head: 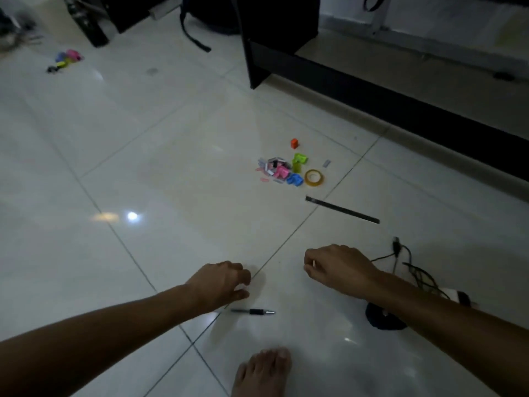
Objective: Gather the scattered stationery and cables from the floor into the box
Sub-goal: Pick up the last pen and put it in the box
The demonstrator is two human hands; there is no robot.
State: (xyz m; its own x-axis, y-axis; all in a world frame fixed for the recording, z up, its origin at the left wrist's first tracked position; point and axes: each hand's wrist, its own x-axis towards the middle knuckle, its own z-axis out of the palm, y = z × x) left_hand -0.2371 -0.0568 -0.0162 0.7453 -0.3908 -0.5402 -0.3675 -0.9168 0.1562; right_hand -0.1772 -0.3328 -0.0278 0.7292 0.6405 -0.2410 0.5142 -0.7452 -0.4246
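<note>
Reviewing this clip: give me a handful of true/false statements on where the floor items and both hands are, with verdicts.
1. The black-and-silver pen lies on the white tiled floor, nearer the left hand. True.
2. The yellow ring of clear tape sits inside a box. False: it lies on the floor beside the pile of coloured clips.
3. The long black ruler is held by the right hand. False: it lies on the floor beyond that hand.
4. A tangled black cable lies near the right forearm. True.

Glossy white tiled floor [148, 156] bore a pen [253, 312], dark ruler [342, 209], tape roll [314, 177], heap of coloured clips [282, 170], black cables [415, 270] and, blurred, possibly more clips [67, 60].
</note>
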